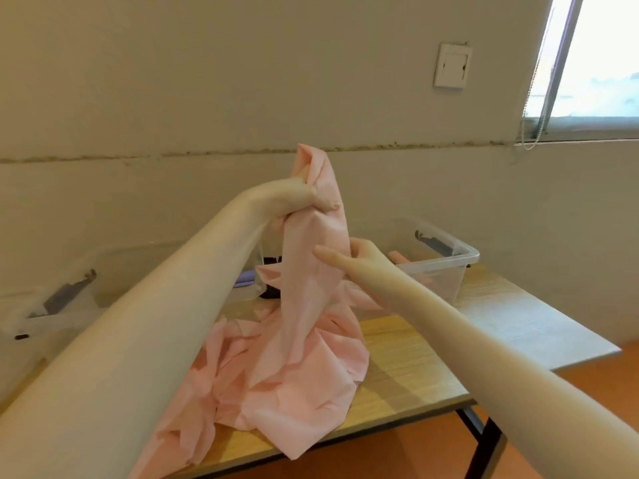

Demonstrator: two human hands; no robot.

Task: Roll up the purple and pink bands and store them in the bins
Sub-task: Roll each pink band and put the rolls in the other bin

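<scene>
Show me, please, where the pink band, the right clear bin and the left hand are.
pink band (304, 357): head view, on the crumpled part lying on the table.
right clear bin (446, 280): head view, on its front wall.
left hand (294, 198): head view, on the back of the hand gripping the band.

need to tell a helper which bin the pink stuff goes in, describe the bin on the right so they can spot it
Start at the wooden table against the wall and look to its far right corner, below the window. There sits the clear plastic bin, just past the right hand. Unlike the other clear bin at the left, it holds pink rolls and has a dark latch on its far rim.
</scene>
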